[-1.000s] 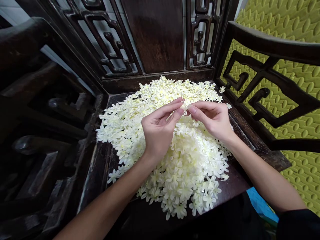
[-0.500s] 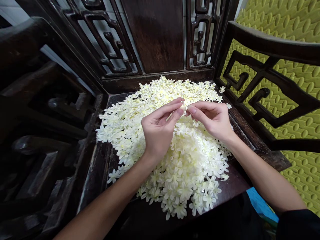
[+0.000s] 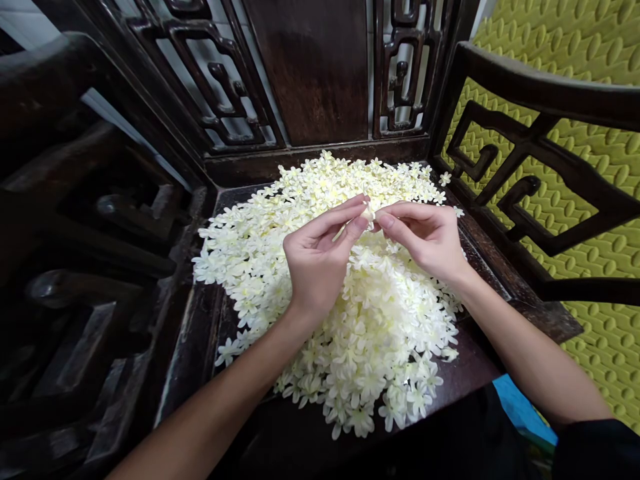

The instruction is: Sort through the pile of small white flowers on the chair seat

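A large heap of small cream-white fabric flowers [image 3: 370, 333] covers the seat of a dark wooden chair [image 3: 465, 377]. Above the heap, my left hand [image 3: 320, 260] and my right hand [image 3: 425, 237] meet fingertip to fingertip. Between them they pinch one small white flower [image 3: 369, 215]. My left thumb and forefinger close on it from the left; my right thumb and forefinger close on it from the right. A thin pale stem or stick [image 3: 340, 233] shows under my left fingers.
The chair's carved back [image 3: 315, 73] rises behind the heap and its right armrest [image 3: 540, 87] runs along the right. More dark carved furniture [image 3: 90, 220] stands at the left. A green quilted wall [image 3: 600, 167] lies beyond the armrest. Blue cloth [image 3: 520, 407] shows low right.
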Demonstrator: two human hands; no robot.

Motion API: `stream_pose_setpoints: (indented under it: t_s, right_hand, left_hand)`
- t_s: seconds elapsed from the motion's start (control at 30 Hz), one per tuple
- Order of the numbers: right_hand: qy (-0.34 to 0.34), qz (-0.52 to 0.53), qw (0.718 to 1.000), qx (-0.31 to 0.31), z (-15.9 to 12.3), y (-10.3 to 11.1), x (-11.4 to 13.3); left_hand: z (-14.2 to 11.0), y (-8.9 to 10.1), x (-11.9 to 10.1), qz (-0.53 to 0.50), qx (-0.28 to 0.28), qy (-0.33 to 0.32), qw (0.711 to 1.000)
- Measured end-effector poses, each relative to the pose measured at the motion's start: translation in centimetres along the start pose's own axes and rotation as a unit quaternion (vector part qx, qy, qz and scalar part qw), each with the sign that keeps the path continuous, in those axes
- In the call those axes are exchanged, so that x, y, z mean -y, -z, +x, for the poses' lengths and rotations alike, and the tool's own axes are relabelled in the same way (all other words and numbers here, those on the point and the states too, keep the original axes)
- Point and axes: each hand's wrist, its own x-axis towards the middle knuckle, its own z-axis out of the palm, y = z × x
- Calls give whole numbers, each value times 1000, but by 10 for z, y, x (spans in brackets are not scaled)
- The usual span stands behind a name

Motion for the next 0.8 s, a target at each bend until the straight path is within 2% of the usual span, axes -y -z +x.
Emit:
stream_pose_setpoints:
  t_s: [0.8]
  right_hand:
    - [-6, -12, 1000, -2, 0, -1, 2]
  left_hand:
    - [-1, -1, -2, 9, -5, 7, 1000]
